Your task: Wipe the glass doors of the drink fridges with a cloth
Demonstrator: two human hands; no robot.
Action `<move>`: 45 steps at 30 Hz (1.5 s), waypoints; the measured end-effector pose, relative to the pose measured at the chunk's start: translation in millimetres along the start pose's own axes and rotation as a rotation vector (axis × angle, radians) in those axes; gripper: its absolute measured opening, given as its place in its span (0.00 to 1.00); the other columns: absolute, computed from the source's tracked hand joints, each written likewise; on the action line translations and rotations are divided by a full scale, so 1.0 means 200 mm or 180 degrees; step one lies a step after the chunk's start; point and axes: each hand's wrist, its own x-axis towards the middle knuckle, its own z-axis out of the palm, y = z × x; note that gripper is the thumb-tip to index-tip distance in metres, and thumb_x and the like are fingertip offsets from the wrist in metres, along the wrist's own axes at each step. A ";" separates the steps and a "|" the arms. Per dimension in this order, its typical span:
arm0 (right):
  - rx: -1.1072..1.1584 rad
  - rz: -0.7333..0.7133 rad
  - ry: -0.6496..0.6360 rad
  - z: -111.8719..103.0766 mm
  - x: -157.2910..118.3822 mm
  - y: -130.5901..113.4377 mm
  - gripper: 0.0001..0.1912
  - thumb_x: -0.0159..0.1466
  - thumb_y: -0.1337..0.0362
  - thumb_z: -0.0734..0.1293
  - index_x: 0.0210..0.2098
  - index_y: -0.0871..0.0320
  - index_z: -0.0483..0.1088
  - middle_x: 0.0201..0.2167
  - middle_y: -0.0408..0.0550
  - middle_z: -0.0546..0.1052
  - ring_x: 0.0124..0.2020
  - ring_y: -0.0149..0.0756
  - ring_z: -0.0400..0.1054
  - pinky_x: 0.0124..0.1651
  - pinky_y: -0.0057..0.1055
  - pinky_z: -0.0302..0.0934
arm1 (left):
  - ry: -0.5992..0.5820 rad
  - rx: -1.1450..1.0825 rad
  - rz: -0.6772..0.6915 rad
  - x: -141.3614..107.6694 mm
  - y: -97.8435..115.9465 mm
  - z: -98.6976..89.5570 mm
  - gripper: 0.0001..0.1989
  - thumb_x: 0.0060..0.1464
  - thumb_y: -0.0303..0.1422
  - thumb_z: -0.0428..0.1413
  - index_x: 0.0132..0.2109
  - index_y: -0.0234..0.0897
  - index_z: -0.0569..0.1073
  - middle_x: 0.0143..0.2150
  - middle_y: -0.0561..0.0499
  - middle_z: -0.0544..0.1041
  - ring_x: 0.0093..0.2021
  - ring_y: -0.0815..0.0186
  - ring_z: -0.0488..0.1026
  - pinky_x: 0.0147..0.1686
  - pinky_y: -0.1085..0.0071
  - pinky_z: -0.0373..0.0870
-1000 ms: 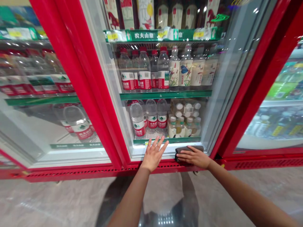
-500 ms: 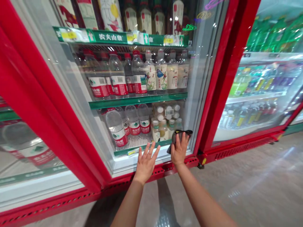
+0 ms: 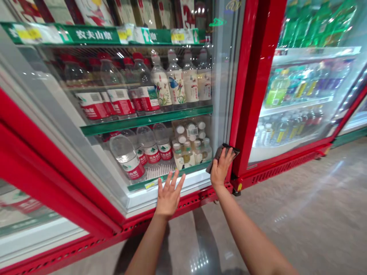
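My right hand (image 3: 221, 170) presses a dark grey cloth (image 3: 215, 156) against the lower right of a glass cooler door (image 3: 222, 88), by its red frame (image 3: 240, 76). The cloth is bunched under my fingers and sticks out on both sides. Lower on the same door, to the left, my left hand (image 3: 168, 195) rests with fingers spread and nothing in it. Behind the glass, near my hands, stand water bottles (image 3: 133, 166) with red and white labels and a stack of small white-capped bottles (image 3: 186, 152).
Green-edged shelves (image 3: 149, 121) inside the cooler hold more bottles. To the right stands a second red-framed cooler with green bottles (image 3: 304, 26). A red vented base (image 3: 286, 168) runs along the shiny grey floor (image 3: 315, 214). Another cooler panel (image 3: 25, 206) is at left.
My right hand has moved the cloth rightward across the glass to beside the door frame. My left hand stays spread low on the door. The view has shifted to the right.
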 end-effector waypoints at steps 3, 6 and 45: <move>0.0091 0.0383 0.0252 0.03 -0.21 0.09 0.35 0.72 0.63 0.50 0.76 0.58 0.34 0.76 0.59 0.34 0.76 0.55 0.23 0.67 0.70 0.45 | -0.0035 -0.0016 0.0095 0.00 0.00 -0.01 0.46 0.57 0.30 0.60 0.75 0.49 0.44 0.75 0.48 0.51 0.76 0.60 0.33 0.73 0.49 0.25; 0.0076 0.0470 0.0406 0.04 -0.44 0.15 0.35 0.72 0.61 0.48 0.75 0.61 0.30 0.76 0.61 0.31 0.76 0.54 0.23 0.67 0.69 0.46 | -0.0130 -0.0038 0.0096 0.00 -0.01 -0.02 0.47 0.56 0.30 0.60 0.75 0.49 0.43 0.76 0.49 0.50 0.77 0.58 0.35 0.73 0.51 0.25; 0.0606 -0.2326 -0.1931 0.08 -1.15 -0.87 0.42 0.64 0.75 0.59 0.73 0.40 0.46 0.72 0.38 0.57 0.74 0.50 0.46 0.72 0.62 0.41 | -0.0244 0.0966 -0.0739 -0.75 -0.60 -0.54 0.40 0.60 0.27 0.53 0.75 0.41 0.46 0.74 0.44 0.55 0.75 0.56 0.49 0.74 0.48 0.33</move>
